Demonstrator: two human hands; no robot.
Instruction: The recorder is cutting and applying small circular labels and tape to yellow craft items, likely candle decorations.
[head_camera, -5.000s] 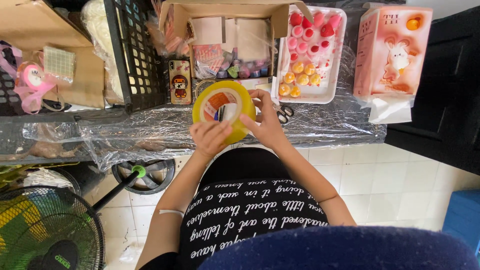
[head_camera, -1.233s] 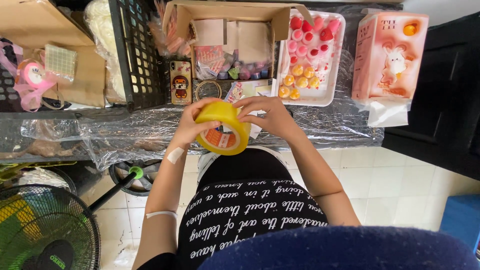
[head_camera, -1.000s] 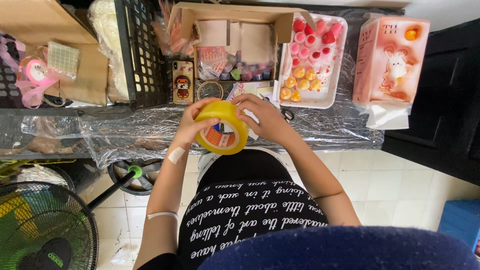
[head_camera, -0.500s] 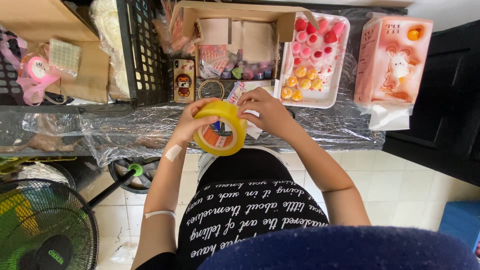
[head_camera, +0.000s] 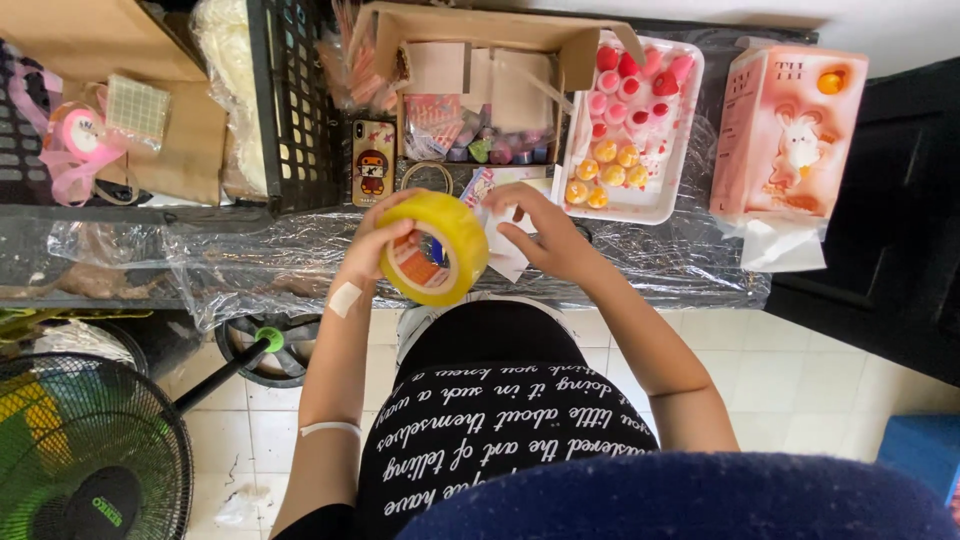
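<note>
While both hands work above the near edge of the surface (head_camera: 300, 262), the left hand (head_camera: 378, 245) grips a roll of yellow tape (head_camera: 437, 250); its fingers (head_camera: 398, 232) are closed over the roll's upper rim. The roll stands on edge, tilted, its core opening facing the person. The right hand (head_camera: 545, 238) sits just beside the roll on its right, fingers curled and pinching a small white paper piece (head_camera: 503, 250) that touches the roll's side. Whether a tape end lies under those fingertips cannot be told.

Beyond the fingers, on the plastic-covered surface, rest a phone (head_camera: 372, 162) in a cartoon case, a thin ring (head_camera: 427, 176) and an open cardboard box (head_camera: 480, 70) with small packets. Right of the right-hand fingers lies a white tray (head_camera: 672, 180) of pink and yellow round pieces; further right stands a pink carton (head_camera: 790, 135). Left of the left-hand fingers is a black crate (head_camera: 290, 110). Below, on the tiled floor, stands a fan (head_camera: 80, 450).
</note>
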